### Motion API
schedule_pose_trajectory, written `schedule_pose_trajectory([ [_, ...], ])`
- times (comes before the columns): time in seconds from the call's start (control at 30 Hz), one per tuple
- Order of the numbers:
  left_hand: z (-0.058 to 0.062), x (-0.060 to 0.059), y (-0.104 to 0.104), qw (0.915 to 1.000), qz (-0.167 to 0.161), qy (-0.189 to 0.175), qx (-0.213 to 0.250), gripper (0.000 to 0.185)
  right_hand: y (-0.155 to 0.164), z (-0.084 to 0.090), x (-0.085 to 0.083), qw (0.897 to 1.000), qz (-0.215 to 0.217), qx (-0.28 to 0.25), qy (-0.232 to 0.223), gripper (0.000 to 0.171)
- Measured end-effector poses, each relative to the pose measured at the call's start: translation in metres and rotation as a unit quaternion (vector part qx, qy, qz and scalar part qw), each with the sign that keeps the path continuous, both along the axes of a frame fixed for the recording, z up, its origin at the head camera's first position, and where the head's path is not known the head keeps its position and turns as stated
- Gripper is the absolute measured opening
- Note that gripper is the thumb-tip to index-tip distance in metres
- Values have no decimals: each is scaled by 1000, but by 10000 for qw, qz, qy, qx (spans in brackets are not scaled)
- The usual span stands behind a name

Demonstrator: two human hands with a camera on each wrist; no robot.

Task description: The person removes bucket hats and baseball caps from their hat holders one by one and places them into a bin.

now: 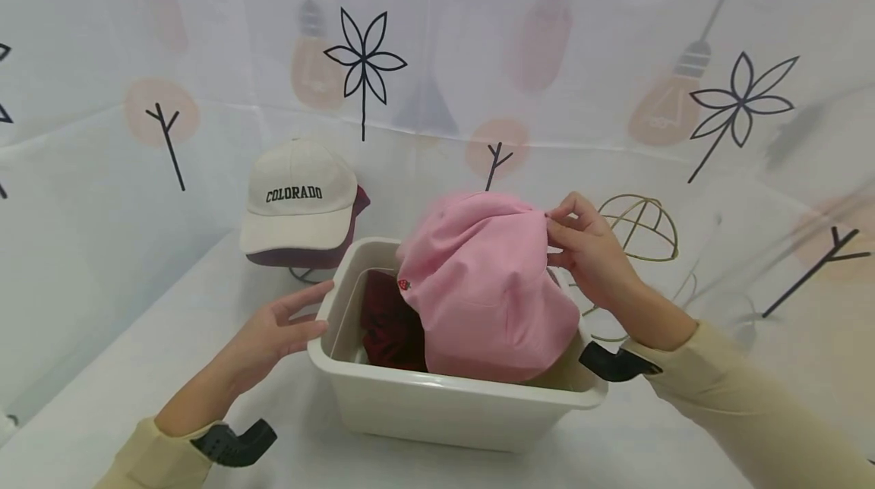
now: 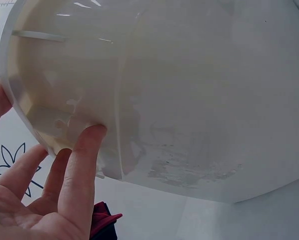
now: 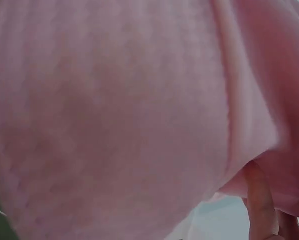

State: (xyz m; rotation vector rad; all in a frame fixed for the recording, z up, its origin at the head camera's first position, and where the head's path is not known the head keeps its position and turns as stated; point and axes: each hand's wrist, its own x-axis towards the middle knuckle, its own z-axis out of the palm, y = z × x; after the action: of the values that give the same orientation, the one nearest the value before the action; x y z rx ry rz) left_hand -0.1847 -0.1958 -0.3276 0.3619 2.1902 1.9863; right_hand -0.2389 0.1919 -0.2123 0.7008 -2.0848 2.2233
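Observation:
A pink cap (image 1: 487,288) hangs partly inside a cream plastic tub (image 1: 437,398), its brim down. My right hand (image 1: 589,250) pinches the cap's crown at the upper right; in the right wrist view the pink cap (image 3: 114,115) fills the frame, with a fingertip (image 3: 259,205) under its fold. A dark red cap (image 1: 390,326) lies in the tub's left half. My left hand (image 1: 276,329) rests with straight fingers against the tub's left wall, seen close as the tub (image 2: 189,90) and the fingers (image 2: 79,170) in the left wrist view.
A cream cap lettered COLORADO (image 1: 301,204) with a maroon brim sits on a stand at the back left. An empty wire cap stand (image 1: 639,227) is behind my right hand. A white patterned cloth (image 1: 102,352) covers the table and the backdrop.

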Motion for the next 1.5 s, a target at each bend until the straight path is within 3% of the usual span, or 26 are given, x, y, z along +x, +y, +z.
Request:
schedule_pose_trajectory([
  [0.2,1,0,0,10000,-12,-14,-7,67,-14,-10,-8,9954,-45,843,-448,12],
  [0.5,2,0,0,10000,13,20,-60,68,-31,-16,-20,9869,352,1384,-758,9],
  [0.73,2,0,0,10000,50,17,-52,67,-44,-24,-27,9676,600,2323,-791,8],
  [0.8,2,0,0,10000,72,5,-62,67,-46,-26,-29,9593,703,2665,-618,7],
  [0.93,3,1,1,9999,82,-3,-57,67,-49,-31,-31,9413,1003,3214,239,7],
  [1.03,3,1,1,9999,99,-13,-67,67,-49,-34,-31,9312,1388,3241,921,19],
  [1.13,4,2,1,9999,125,-32,-77,68,-47,-34,-31,9235,1960,3077,1183,31],
  [1.23,4,2,2,9999,134,-44,-79,68,-46,-31,-30,9066,2628,3058,1244,42],
  [1.3,4,2,1,9999,133,-41,-87,68,-45,-28,-29,8894,2943,3269,1248,46],
  [1.5,3,1,0,9999,104,-38,-37,68,-54,-30,-33,8194,2838,4521,2090,49],
])
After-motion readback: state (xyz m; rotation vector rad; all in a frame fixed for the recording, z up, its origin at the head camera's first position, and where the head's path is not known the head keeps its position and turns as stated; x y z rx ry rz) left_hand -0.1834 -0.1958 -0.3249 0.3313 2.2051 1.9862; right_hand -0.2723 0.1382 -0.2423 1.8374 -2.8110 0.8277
